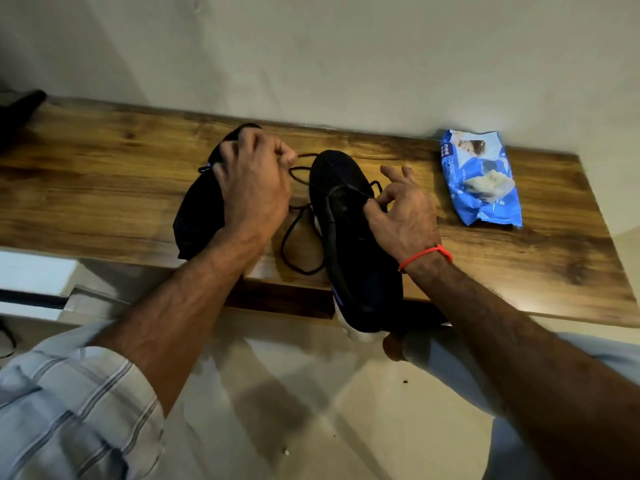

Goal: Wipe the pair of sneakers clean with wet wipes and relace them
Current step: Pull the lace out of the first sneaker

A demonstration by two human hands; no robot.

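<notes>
black mesh fills the middle of my head view: two sneakers on a wooden shelf (519, 258) set against a pale wall. the right sneaker (349, 244) lies with its toe toward the wall and its white-soled heel hanging over the near edge of the shelf. the left sneaker (199, 216) sits just beside it, partly hidden under my left hand (254, 188).

my left hand hovers over that left sneaker with thumb and forefinger pinched on one end of the black lace (298, 233) — the other fingers are curled in. from the pinch the lace loops down across the wood between the two sneakers and runs into the right one.

my right hand (405, 216) rests on the laced part of the right sneaker, thumb and forefinger pinching the lace where it comes out on the right side, the remaining fingers spread upward. a red thread (426, 256) circles that wrist.

well to the right on the shelf lies a blue pack of wet wipes (481, 178) — a crumpled wipe (490, 185) sits on top of it, apart from both sneakers. my striped sleeve (69, 410) shows at the lower left.
</notes>
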